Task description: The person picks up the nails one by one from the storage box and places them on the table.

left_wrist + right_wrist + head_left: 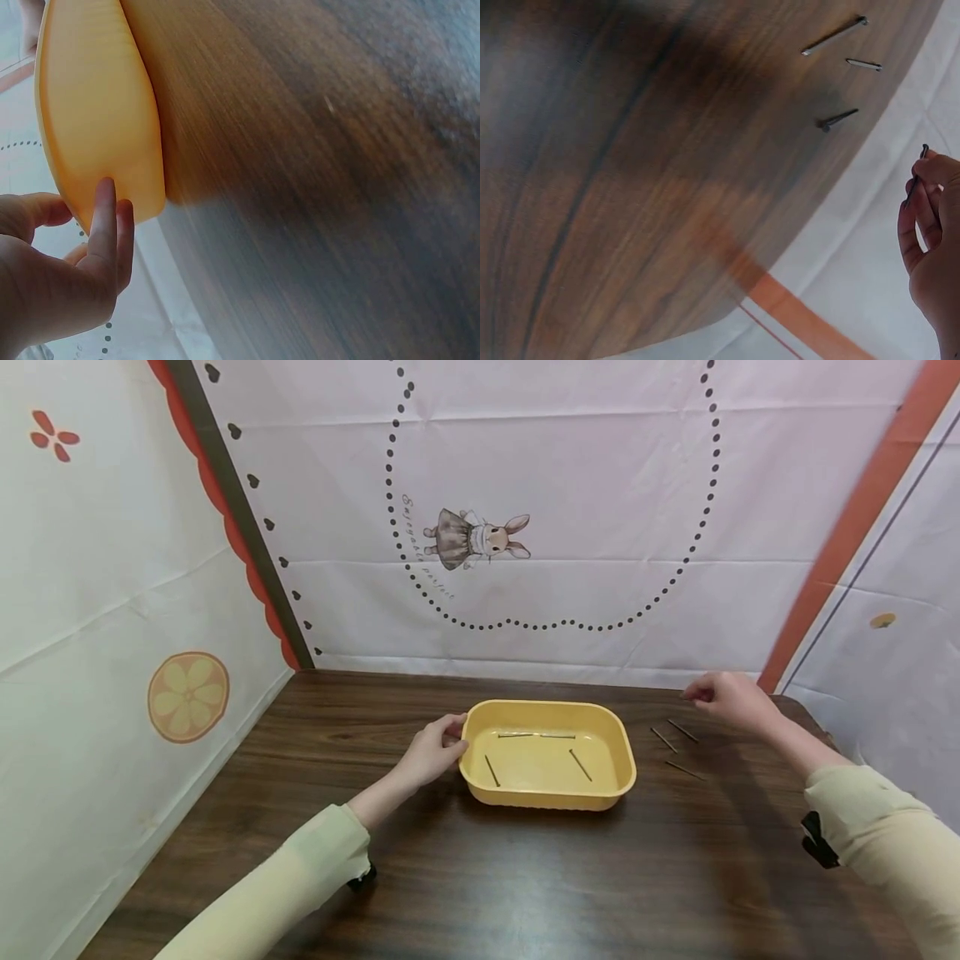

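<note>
A yellow plastic tray (547, 798) sits on the table with several thin dark nails lying apart on its floor, one of them a slanted nail (581, 765) at the right. My left hand (429, 752) grips the tray's left end, thumb at the rim and fingers against the outer wall (97, 112). Off to the right, above the table's back part, my right hand (729, 697) pinches a nail (915, 180) between thumb and fingertips. Below that hand, three loose nails lie on the wood: an upper nail (682, 731), a middle nail (663, 740) and a lower nail (685, 770).
The dark wooden table (525, 885) ends at a white printed cloth (570, 527) hanging behind it. More cloth hangs along the left and right sides. A black band (820, 841) shows at the right sleeve.
</note>
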`<state>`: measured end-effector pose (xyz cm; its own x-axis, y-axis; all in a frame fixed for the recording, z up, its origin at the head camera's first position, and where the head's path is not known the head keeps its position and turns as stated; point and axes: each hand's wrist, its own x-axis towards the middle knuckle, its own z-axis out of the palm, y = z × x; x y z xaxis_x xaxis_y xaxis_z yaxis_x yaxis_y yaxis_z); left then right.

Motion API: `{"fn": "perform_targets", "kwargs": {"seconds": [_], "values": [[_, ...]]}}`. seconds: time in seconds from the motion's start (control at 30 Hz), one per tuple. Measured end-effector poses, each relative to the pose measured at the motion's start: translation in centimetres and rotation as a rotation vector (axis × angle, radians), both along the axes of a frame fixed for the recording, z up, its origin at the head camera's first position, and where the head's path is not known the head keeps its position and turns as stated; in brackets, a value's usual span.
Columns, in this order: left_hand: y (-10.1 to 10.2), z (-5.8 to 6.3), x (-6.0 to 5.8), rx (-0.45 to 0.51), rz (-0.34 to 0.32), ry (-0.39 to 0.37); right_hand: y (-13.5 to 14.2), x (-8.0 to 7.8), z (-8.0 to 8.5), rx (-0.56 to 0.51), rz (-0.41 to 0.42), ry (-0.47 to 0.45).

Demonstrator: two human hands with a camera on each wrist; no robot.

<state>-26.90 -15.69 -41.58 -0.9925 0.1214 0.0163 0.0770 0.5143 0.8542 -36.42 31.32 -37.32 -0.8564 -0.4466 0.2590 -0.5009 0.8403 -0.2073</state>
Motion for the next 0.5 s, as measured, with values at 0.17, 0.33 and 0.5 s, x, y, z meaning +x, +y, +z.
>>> {"fn": "perform_targets", "kwargs": {"seconds": [0.17,0.33,0.5], "values": [[0.0,0.0,0.0,0.006,-0.005,-0.006,0.7,0.3,-1.0,-0.01,-0.048,-0.016],[0.0,0.0,0.0,0.009,0.001,-0.021,1.4,0.8,-2.0,-0.02,-0.075,-0.022],[-0.1,-0.1,0.0,0.016,0.003,-0.018,2.0,1.6,-3.0,-0.023,-0.116,-0.013]]}}
